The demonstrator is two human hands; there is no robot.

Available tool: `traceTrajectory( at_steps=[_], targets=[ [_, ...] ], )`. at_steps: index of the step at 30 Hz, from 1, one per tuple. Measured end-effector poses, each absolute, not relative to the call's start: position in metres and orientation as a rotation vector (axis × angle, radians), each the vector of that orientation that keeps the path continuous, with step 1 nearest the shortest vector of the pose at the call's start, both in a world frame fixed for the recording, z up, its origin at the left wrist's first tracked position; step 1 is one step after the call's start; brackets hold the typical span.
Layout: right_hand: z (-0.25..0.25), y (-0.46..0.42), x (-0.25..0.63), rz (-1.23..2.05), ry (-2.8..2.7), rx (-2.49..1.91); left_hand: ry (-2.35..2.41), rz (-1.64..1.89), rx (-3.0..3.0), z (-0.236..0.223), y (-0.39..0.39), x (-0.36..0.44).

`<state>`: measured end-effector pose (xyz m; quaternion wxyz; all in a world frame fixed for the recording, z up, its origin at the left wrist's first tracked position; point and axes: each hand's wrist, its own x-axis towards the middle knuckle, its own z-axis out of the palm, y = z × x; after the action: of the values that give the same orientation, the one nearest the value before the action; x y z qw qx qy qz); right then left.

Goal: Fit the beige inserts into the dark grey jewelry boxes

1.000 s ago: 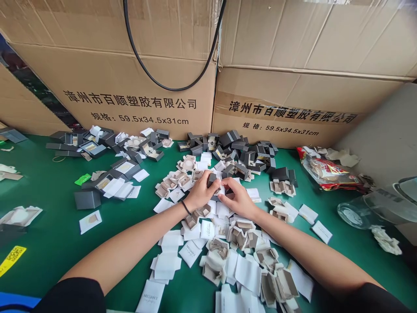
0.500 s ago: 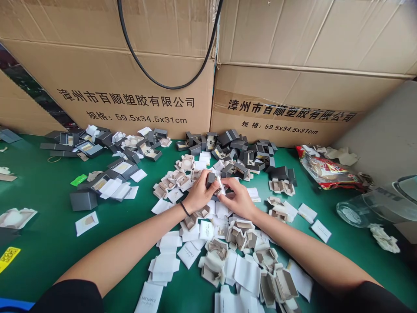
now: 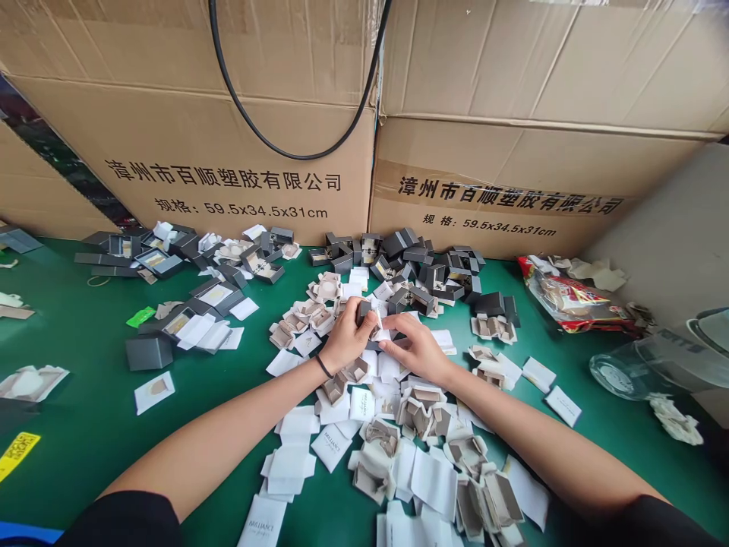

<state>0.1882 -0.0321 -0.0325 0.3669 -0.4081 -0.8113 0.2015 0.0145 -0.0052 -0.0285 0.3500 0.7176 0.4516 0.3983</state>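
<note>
My left hand (image 3: 346, 340) is closed around a small dark grey box (image 3: 363, 310), above the middle of the littered table. A white paper insert (image 3: 378, 325) shows at the box's right side. The fingers and thumb of my right hand (image 3: 420, 348) close on that insert from the right; the fingertips are partly hidden. Below both hands lie loose white cards (image 3: 362, 403) and folded paper inserts (image 3: 421, 410) with brownish-grey insides. Several dark boxes, many with lids up, form a pile (image 3: 407, 262) just beyond the hands.
Large cardboard cartons (image 3: 239, 137) wall off the back of the green table (image 3: 210, 410). A black cable (image 3: 301, 156) hangs before them. More dark boxes (image 3: 149, 352) lie at left. On the right are a red snack packet (image 3: 575, 296), a clear jug (image 3: 638, 368) and crumpled paper (image 3: 676, 419).
The white insert between my hands has shifted slightly left and tilted along with the box. My right hand's fingers have moved a little left. The view has shifted slightly.
</note>
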Motion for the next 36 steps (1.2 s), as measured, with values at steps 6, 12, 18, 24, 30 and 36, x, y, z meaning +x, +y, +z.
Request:
traceTrajectory(
  at_steps=[6,12,18,24,30,36],
  targets=[
    [-0.0307,-0.0319,0.1871,0.41,-2.152,-1.006,1.198,1.106,1.777,-0.0302,-0.0023,0.0146],
    [-0.0291,-0.0344,0.1873,0.149,-2.299,-1.004,1.21,1.147,1.759,-0.0306,-0.0001,0.0144],
    [-0.0309,-0.0343,0.1878,0.122,-2.356,-0.957,1.231,1.165,1.749,-0.0308,0.0005,0.0145],
    [-0.0335,-0.033,0.1872,0.213,-2.274,-0.925,1.218,1.172,1.749,-0.0303,-0.0003,0.0146],
    [-0.0308,-0.0334,0.1857,0.208,-2.286,-0.883,1.231,1.21,1.716,-0.0287,-0.0018,0.0136],
    [-0.0341,-0.0334,0.1855,0.24,-2.227,-0.881,1.212,1.243,1.718,-0.0307,-0.0019,0.0128]
  ],
)
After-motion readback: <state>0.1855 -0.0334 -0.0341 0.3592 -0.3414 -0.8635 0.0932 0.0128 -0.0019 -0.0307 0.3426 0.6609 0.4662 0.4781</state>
